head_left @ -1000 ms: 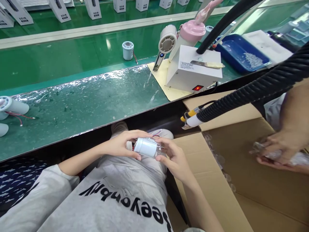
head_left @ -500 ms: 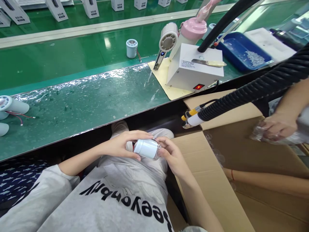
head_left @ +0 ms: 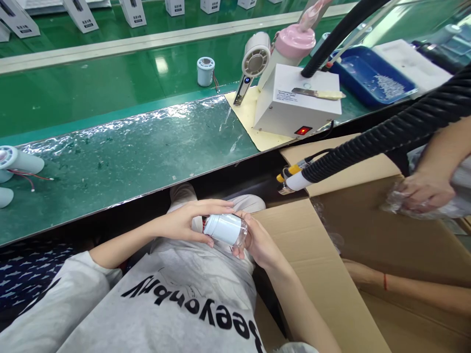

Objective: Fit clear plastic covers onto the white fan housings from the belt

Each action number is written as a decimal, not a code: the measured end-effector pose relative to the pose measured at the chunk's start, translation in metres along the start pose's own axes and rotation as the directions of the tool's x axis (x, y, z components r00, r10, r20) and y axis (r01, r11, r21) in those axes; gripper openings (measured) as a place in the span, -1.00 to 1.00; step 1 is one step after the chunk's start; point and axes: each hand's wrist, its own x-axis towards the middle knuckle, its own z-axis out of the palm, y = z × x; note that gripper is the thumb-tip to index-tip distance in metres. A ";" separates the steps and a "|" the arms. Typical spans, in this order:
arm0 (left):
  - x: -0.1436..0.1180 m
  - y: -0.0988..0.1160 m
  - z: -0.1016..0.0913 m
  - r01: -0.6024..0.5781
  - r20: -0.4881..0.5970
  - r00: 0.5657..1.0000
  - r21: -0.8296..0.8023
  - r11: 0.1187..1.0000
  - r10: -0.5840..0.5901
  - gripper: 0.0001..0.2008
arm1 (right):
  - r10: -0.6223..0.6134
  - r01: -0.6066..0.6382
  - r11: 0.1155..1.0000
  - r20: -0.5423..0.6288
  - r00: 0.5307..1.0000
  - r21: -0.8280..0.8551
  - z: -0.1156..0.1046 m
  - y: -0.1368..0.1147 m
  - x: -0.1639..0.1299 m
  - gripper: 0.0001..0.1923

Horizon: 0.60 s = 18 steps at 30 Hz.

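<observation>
Above my lap I hold a light blue cylinder [head_left: 222, 229] lying on its side, with a clear plastic cap [head_left: 243, 232] over its right end. My left hand [head_left: 191, 220] grips its left end between thumb and fingers, where a bit of red wire shows. At the capped end, my right hand [head_left: 256, 240] wraps around from the far side and below, its fingers partly hidden by the cap. More light blue cylinders [head_left: 27, 162] with thin red wires lie on the bench's left edge. Another cylinder [head_left: 205, 72] stands upright on the green conveyor.
A handheld fan [head_left: 254, 61], a pink-lidded bottle [head_left: 294, 41] and a white box-shaped device [head_left: 300, 105] stand on the bench. A black hose [head_left: 386, 132] crosses at right above a cardboard box [head_left: 294, 245]. Another person's hand [head_left: 427, 191] holds clear plastic; an arm [head_left: 423, 287] reaches into the box.
My right hand has shifted its fingers lower around the clear cap, uncovering more of it. The upright cylinder on the conveyor moved slightly right. The arm in the box drew back rightward.
</observation>
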 end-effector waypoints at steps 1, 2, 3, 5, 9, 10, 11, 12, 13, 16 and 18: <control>0.000 0.000 0.000 0.001 -0.002 1.000 -0.002 1.000 -0.001 -0.19 | 0.022 -0.022 1.000 0.013 1.000 0.021 0.000 0.000 0.000 -0.27; 0.000 0.000 0.000 0.006 -0.006 1.000 -0.004 1.000 -0.006 -0.21 | 0.046 -0.047 0.998 0.029 0.999 0.039 0.000 0.001 0.000 -0.27; 0.000 0.001 0.001 0.015 -0.008 1.000 -0.005 1.000 -0.016 -0.23 | 0.071 -0.073 0.996 0.048 0.996 0.053 0.000 0.001 0.000 -0.27; 0.000 0.003 0.001 0.036 -0.009 0.999 -0.006 0.999 -0.036 -0.27 | 0.117 -0.123 0.990 0.085 0.990 0.069 0.000 0.002 0.000 -0.29; 0.001 0.009 0.002 0.096 -0.016 0.995 -0.015 0.995 -0.096 -0.31 | 0.180 -0.192 0.979 0.147 0.973 0.071 -0.003 0.005 0.003 -0.24; 0.002 0.011 0.002 0.118 -0.021 0.993 -0.018 0.993 -0.118 -0.31 | 0.186 -0.198 0.978 0.158 0.970 0.062 -0.003 0.007 0.004 -0.21; 0.003 0.012 0.002 0.143 -0.027 0.989 -0.019 0.990 -0.143 -0.31 | 0.180 -0.189 0.981 0.159 0.971 0.047 -0.004 0.008 0.005 -0.17; 0.004 0.014 0.003 0.168 -0.033 0.985 -0.019 0.986 -0.169 -0.31 | 0.154 -0.159 0.987 0.147 0.977 0.024 -0.004 0.010 0.005 -0.15; 0.005 0.016 0.003 0.194 -0.040 0.980 -0.018 0.981 -0.195 -0.31 | 0.095 -0.094 0.996 0.116 0.989 -0.008 -0.005 0.011 0.004 -0.13; 0.006 0.020 0.002 0.251 -0.059 0.966 -0.023 0.968 -0.252 -0.32 | -0.276 0.270 0.942 -0.004 0.961 -0.198 -0.008 0.014 -0.003 -0.21; 0.006 0.021 0.003 0.266 -0.063 0.961 -0.037 0.963 -0.268 -0.31 | -0.492 0.470 0.815 0.025 0.870 -0.338 -0.011 0.015 -0.010 -0.29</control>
